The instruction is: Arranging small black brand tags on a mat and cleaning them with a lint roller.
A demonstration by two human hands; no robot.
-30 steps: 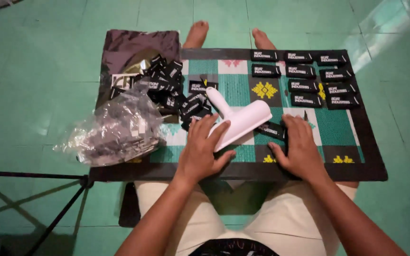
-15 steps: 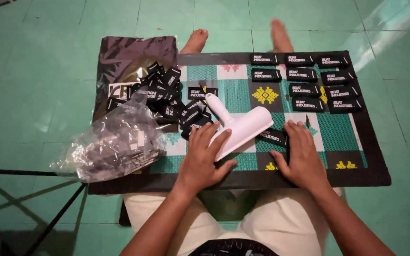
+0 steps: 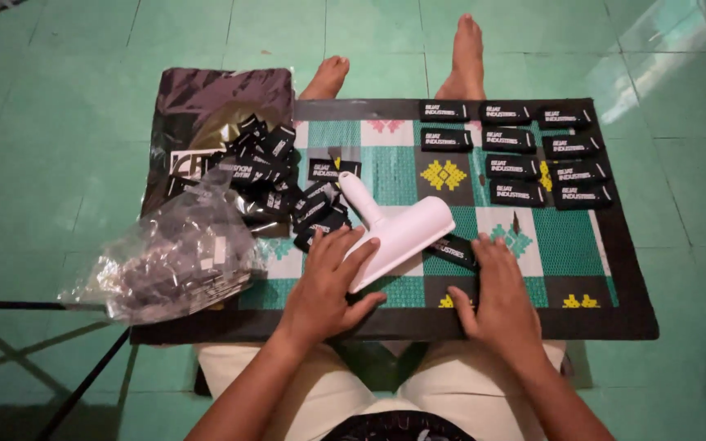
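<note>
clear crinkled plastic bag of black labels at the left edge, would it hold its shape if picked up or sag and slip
The clear crinkled plastic bag of black labels would probably sag: its film is creased and slumped over the board's left edge. It looks light, holding only small flat pieces. The glossy film may be slippery, and loose contents would likely shift toward the low end.

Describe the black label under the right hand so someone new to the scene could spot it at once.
Start at the green patterned board across the person's lap. Near its front edge lies a white squeegee-like tool; the black label sticks out from under its right end, touching the right hand. Unlike the rowed labels and left heap, it lies alone.
</note>
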